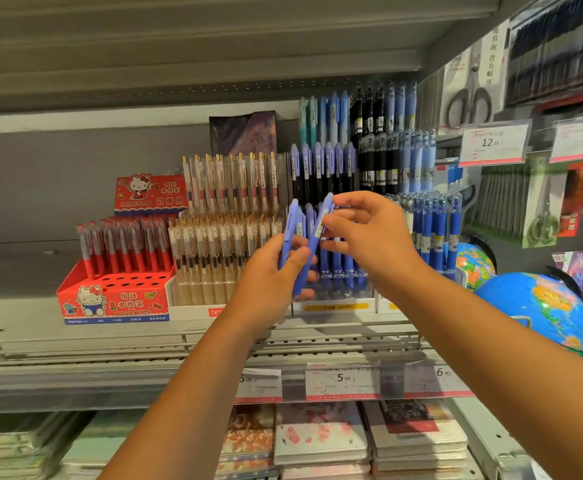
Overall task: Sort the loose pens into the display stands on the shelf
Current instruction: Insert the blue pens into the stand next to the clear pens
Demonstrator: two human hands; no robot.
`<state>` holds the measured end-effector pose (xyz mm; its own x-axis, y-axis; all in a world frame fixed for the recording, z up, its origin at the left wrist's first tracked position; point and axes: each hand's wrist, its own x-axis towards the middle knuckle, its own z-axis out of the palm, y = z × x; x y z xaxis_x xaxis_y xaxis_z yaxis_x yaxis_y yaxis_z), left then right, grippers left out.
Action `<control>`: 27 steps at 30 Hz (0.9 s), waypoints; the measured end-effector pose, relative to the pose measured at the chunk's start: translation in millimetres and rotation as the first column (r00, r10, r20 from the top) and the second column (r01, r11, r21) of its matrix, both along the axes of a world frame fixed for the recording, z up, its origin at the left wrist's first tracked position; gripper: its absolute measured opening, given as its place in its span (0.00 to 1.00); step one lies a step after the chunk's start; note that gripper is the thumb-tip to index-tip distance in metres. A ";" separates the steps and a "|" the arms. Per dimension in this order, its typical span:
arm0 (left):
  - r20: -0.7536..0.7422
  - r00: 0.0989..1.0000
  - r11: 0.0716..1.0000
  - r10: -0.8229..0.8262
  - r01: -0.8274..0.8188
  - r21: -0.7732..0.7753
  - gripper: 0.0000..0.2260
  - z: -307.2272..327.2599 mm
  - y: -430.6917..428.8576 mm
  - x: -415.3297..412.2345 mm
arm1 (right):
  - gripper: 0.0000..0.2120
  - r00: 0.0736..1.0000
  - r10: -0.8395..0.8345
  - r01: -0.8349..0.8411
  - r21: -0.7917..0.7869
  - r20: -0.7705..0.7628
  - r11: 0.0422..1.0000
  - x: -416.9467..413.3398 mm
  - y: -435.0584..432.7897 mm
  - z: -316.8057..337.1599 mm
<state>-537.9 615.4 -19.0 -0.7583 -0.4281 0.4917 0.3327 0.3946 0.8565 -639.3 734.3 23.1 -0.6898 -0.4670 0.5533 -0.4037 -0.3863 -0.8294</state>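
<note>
The step in hand looks like singling one pen out of a bunch so it can go into a stand. The left hand (pixel 269 285) grips a bunch of pens (pixel 288 233), all violet-blue. Its fingers and thumb curl round their lower halves, so the clip ends stick up. The right hand (pixel 373 237) pinches the slanted pen (pixel 317 233) between thumb and forefinger near its upper end, with its other fingers loosely spread. That pen leans across the bunch, and its lower end sits inside the left hand's grip.

Just behind both hands, on the shelf (pixel 179 337), is the blue pen stand (pixel 333 306), tiered with matching pens. I judge the next move needs the left grip to loosen and the pen to be drawn free. It then has to be turned upright and lowered into a free hole. The hands hide the near row, so I cannot tell which holes are free.
</note>
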 end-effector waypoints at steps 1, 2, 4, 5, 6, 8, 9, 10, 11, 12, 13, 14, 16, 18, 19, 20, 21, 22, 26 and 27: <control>-0.007 0.999 0.999 0.035 -0.035 -0.006 0.05 0.2 -0.6 0.0 | 0.09 1.000 -0.005 0.005 -0.016 0.000 1.000 -1.4 1.2 2.2; -0.013 0.997 0.997 0.072 -0.072 -0.021 0.06 0.5 -1.4 0.1 | 0.09 1.000 -0.010 0.010 -0.031 0.000 0.999 -3.2 2.5 4.5; -0.019 0.992 0.991 0.124 -0.124 -0.044 0.07 0.2 -3.0 0.0 | 0.09 1.000 -0.018 0.018 -0.058 0.001 0.998 -7.7 5.3 9.2; -0.014 0.990 0.988 0.141 -0.141 -0.062 0.07 -0.1 -4.0 0.0 | 0.09 1.000 -0.024 0.024 -0.070 -0.002 0.997 -10.2 6.3 11.4; -0.005 0.989 0.985 0.150 -0.150 -0.082 0.08 -0.3 -4.8 0.3 | 0.09 0.999 -0.033 0.032 -0.080 -0.007 0.996 -12.6 7.0 13.2; 0.006 0.990 0.987 0.142 -0.141 -0.081 0.10 -0.2 -5.5 0.2 | 0.09 0.998 -0.060 0.057 -0.092 -0.031 0.994 -16.9 6.3 15.7; 0.013 0.991 0.990 0.132 -0.131 -0.050 0.11 0.2 -5.5 -0.2 | 0.09 0.995 -0.084 0.079 -0.089 -0.053 0.993 -18.8 4.8 16.3; 0.022 0.993 0.994 0.113 -0.113 0.002 0.12 1.0 -5.7 -0.9 | 0.09 0.990 -0.115 0.109 -0.078 -0.084 0.991 -20.4 2.9 16.3; 0.023 0.997 0.994 0.080 -0.081 0.067 0.13 2.0 -5.8 -1.9 | 0.09 0.982 -0.146 0.139 -0.065 -0.121 0.988 -21.9 0.7 15.9; 0.012 0.999 0.990 0.040 -0.041 0.136 0.14 2.7 -5.8 -3.0 | 0.09 0.973 -0.169 0.163 -0.054 -0.156 0.985 -23.1 -1.6 15.0; -0.002 1.000 0.981 0.013 -0.012 0.195 0.14 3.5 -5.6 -4.2 | 0.09 0.966 -0.182 0.177 -0.045 -0.183 0.983 -24.3 -4.1 14.0; -0.006 1.000 0.972 0.010 -0.008 0.234 0.12 4.3 -5.6 -5.3 | 0.09 0.961 -0.189 0.185 -0.038 -0.203 0.982 -25.2 -6.5 13.0; 0.012 0.998 0.969 0.058 -0.059 0.240 0.11 5.7 -5.3 -6.6 | 0.10 0.952 -0.199 0.198 -0.031 -0.231 0.980 -27.2 -10.9 11.1; 0.036 0.992 0.978 0.122 -0.126 0.166 0.10 5.4 -5.2 -7.4 | 0.10 0.941 -0.213 0.214 -0.027 -0.264 0.976 -28.9 -15.0 9.3; 0.042 0.989 0.982 0.142 -0.146 0.119 0.10 5.0 -5.1 -7.2 | 0.10 0.935 -0.216 0.219 -0.022 -0.283 0.975 -29.6 -16.9 8.4; 0.043 0.987 0.984 0.156 -0.159 0.078 0.10 4.2 -5.2 -6.5 | 0.10 0.929 -0.217 0.223 -0.014 -0.301 0.975 -29.9 -18.5 7.3; 0.042 0.986 0.985 0.161 -0.163 0.049 0.10 3.5 -5.4 -5.5 | 0.09 0.922 -0.217 0.228 -0.004 -0.320 0.974 -30.2 -20.0 6.4; 0.040 0.986 0.987 0.159 -0.160 0.029 0.09 2.9 -5.8 -4.6 | 0.09 0.915 -0.219 0.235 0.007 -0.338 0.972 -30.5 -21.3 5.9; 0.021 0.988 0.988 0.151 -0.150 -0.022 0.03 0.1 -8.7 -4.7 | 0.09 0.899 -0.221 0.259 0.053 -0.379 0.964 -31.9 -25.2 5.3; 0.008 0.989 0.989 0.149 -0.149 -0.025 0.03 -0.8 -9.4 -5.3 | 0.09 0.897 -0.220 0.262 0.063 -0.383 0.963 -32.0 -26.2 5.2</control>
<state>-543.2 605.9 -19.8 -0.6915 -0.5248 0.4964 0.2606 0.4597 0.8490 -671.3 708.1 28.3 -0.5453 -0.3849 0.7446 -0.7578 -0.1534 -0.6342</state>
